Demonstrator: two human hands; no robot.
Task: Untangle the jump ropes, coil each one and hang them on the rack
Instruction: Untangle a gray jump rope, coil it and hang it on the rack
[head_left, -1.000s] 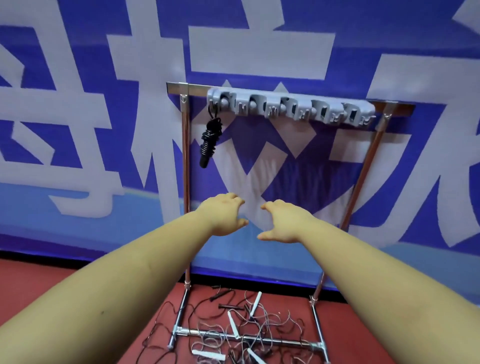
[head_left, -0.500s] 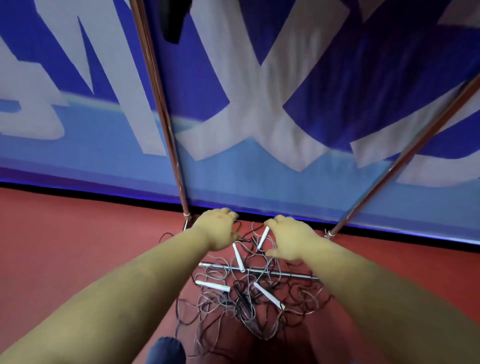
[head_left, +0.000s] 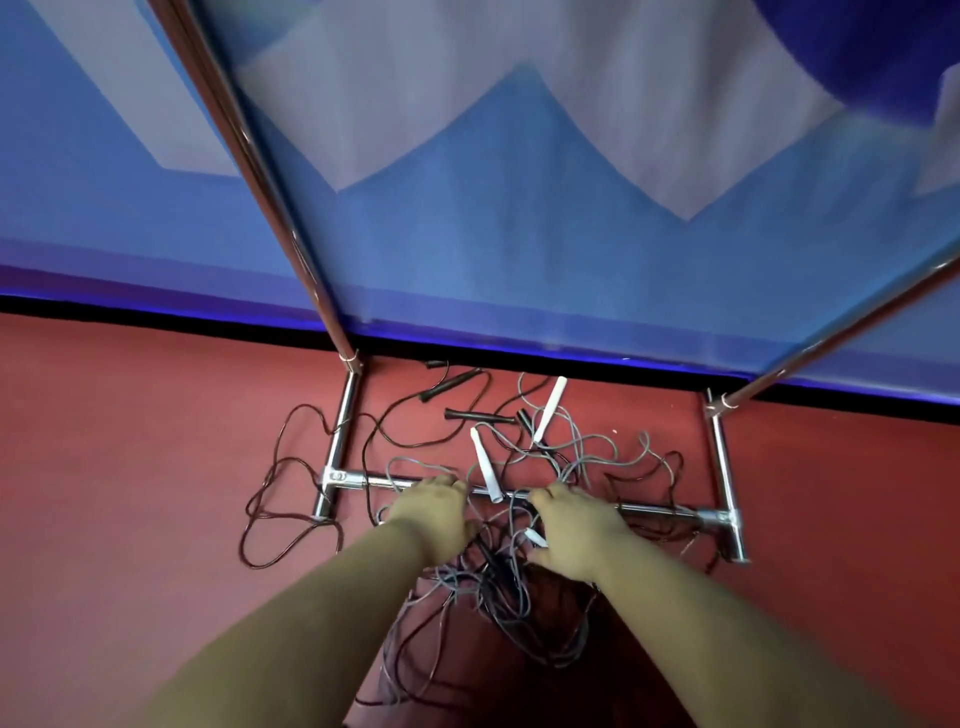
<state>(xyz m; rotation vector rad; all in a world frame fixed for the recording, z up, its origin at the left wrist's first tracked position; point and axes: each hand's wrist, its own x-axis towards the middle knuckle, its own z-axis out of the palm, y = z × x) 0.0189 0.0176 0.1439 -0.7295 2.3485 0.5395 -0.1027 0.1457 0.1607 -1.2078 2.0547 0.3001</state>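
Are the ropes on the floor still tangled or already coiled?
Tangled: the ropes sprawl in loose crossing loops over the rack's base bar.

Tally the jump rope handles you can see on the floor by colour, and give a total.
White handles: 3 (one upright-leaning, one across the rack's bar, one mostly hidden by the right hand)
Black handles: 3 (two near the wall, one lying flat)
Total: 6 in view; more may be hidden in the tangle or under the hands.
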